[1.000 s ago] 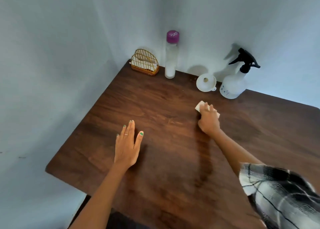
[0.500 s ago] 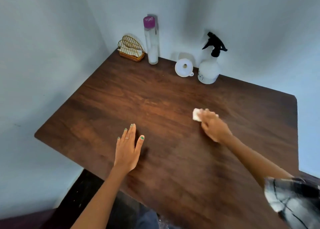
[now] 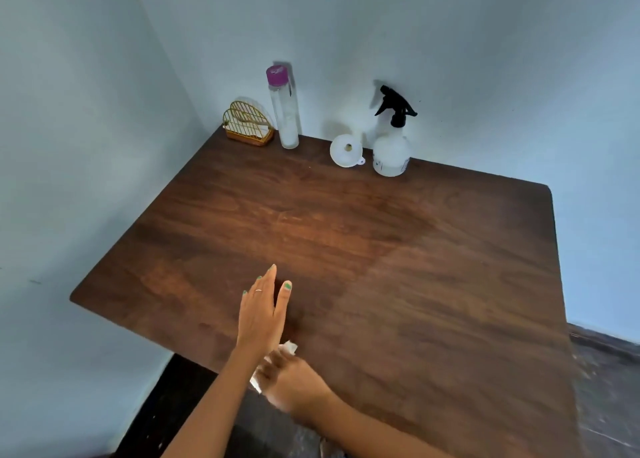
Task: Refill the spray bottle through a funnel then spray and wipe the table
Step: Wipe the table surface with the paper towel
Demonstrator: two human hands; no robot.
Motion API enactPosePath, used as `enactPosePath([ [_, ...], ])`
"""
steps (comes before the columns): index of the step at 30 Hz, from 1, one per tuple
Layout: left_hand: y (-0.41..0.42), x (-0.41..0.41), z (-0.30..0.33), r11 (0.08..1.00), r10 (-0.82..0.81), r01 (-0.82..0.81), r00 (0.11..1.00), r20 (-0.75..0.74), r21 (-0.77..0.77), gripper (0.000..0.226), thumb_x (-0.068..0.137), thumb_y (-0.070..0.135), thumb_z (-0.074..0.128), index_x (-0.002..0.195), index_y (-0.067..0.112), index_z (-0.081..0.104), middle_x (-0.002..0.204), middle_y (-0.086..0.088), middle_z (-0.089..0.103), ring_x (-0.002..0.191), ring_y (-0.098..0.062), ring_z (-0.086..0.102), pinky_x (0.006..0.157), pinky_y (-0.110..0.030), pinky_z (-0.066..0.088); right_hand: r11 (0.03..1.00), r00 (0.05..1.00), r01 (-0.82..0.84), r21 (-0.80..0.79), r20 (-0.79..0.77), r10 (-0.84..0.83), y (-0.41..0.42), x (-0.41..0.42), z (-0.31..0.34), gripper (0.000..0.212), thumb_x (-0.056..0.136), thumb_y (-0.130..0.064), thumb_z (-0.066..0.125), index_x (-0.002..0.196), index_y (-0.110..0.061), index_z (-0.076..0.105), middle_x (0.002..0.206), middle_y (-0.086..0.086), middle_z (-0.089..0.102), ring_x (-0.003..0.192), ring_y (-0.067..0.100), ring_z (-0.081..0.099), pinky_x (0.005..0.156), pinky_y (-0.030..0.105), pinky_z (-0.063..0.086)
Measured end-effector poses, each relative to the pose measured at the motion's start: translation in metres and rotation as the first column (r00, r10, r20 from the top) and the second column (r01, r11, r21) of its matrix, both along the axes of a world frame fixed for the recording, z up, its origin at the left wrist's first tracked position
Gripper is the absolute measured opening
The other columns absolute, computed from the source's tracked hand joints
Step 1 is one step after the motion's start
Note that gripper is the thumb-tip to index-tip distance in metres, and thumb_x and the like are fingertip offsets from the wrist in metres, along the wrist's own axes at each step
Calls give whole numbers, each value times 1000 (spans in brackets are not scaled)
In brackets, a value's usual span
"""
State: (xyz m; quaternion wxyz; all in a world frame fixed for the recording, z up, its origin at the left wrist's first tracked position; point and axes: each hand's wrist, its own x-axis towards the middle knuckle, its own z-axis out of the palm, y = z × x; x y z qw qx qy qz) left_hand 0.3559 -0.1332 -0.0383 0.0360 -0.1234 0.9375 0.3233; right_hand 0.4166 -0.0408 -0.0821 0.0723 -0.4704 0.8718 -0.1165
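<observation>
A dark wooden table [image 3: 398, 249] fills the view. My left hand [image 3: 263, 308] rests flat on it near the front edge, fingers straight. Just behind that wrist, my right hand [image 3: 294, 378] grips a white cloth [image 3: 288, 347] pressed to the tabletop at the near edge; the hand is blurred and most of the cloth is hidden under it. At the back by the wall stand the white spray bottle [image 3: 391, 152] with a black trigger head and a white funnel [image 3: 346, 150] lying beside it on its left.
A tall clear bottle with a purple cap [image 3: 284, 111] and a gold wire holder [image 3: 247, 123] stand in the back left corner. Walls close the back and left sides. The floor shows past the table's right and front edges.
My right hand has dragged the cloth from the table's middle toward the near edge, ending beside my left wrist. The left hand has stayed flat in place. The view has shifted back.
</observation>
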Motion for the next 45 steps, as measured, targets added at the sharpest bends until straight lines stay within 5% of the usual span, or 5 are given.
enactPosePath([
  [6,4,-12,16,980,-28,17,998,55,196,41,98,39,30,120,23,61,129,7,58,125,-12,48,116,-42,20,702,628,632,-329,749,-213,37,-36,61,18,82,-22,55,76,-23,71,77,-1,72,72,7,64,69,23,49],
  [13,46,-33,39,703,-124,0,985,122,711,23,89,24,58,78,9,72,82,-10,71,86,-28,67,81,-41,56,142,128,984,-106,979,-158,110,-76,92,27,84,11,47,98,-3,64,84,8,65,67,15,61,55,22,49],
  [22,120,-65,54,642,-248,82,963,104,762,5,86,4,62,81,3,61,75,-10,70,52,-14,68,46,-14,47,-88,98,992,-92,993,68,188,-92,103,20,84,-6,66,104,-5,64,90,6,72,75,13,68,58,23,54],
  [36,311,-101,21,764,-173,58,978,116,643,12,78,9,71,77,7,59,65,-6,67,54,-15,68,58,-29,52,-86,36,995,-52,985,-170,378,-139,59,20,75,-11,76,94,-9,70,93,12,73,81,21,68,66,28,55],
  [45,508,-111,-4,810,-118,55,990,71,584,31,83,15,60,114,17,62,111,3,66,89,1,61,79,-15,53,-410,-102,911,34,984,-146,530,-153,4,20,84,-13,68,103,-6,66,100,10,67,88,25,64,70,30,50],
])
